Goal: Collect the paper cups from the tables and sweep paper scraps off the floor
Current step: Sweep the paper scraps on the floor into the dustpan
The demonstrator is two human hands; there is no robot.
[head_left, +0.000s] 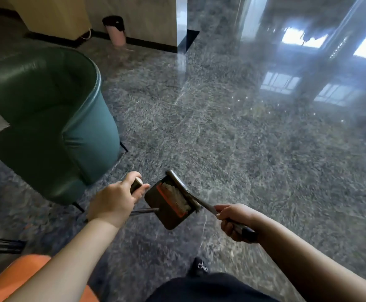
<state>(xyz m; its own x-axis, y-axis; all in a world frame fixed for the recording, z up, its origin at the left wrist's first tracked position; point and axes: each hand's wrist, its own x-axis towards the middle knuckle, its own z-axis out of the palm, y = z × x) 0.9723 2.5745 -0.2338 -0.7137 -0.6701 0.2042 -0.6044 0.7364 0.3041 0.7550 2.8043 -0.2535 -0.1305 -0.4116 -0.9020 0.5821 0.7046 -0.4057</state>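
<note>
The dark speckled stone floor (243,149) is polished to a high gloss and mirrors the windows. The rounded green armchair (47,110) has smooth, faintly shiny leather-like upholstery. The dark dustpan (166,205) looks like matt plastic, though blur makes that uncertain, and the brush's pale bristles (177,198) look coarse.

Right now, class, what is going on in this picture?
A person is sweeping a polished stone floor. The left hand grips the handle of a dark dustpan, and the right hand grips a broom whose bristles lie in the pan's mouth. A green armchair stands to the left.
</note>
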